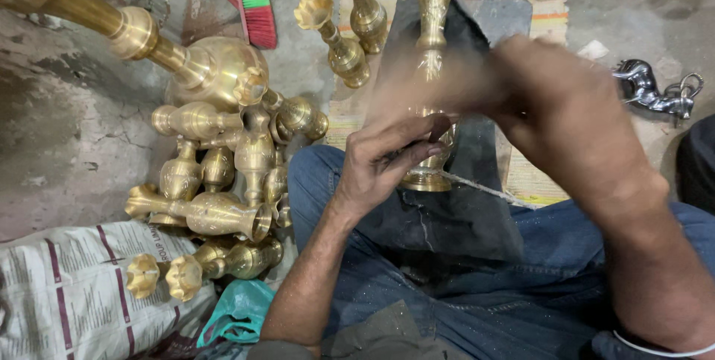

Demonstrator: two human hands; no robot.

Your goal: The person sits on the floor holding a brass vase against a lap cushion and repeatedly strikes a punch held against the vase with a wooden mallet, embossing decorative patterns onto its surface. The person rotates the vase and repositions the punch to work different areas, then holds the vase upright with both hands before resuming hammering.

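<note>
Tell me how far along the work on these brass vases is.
Cannot tell which are finished: a heap of golden fluted brass vases lies on the floor, and two more upright brass vases stand ahead. In hand: the left hand steadies a tall flared-mouth brass vase on a dark cloth across the lap, while the right hand is motion-blurred over its body. What is left cannot be judged.

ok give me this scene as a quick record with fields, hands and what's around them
left hand: left hand grips the lower body of a brass vase
right hand: right hand blurred, over the vase's middle
vase position: upright on a dark cloth across the lap
to the left: pile of brass vases on the floor, newspaper
behind: brush
</note>
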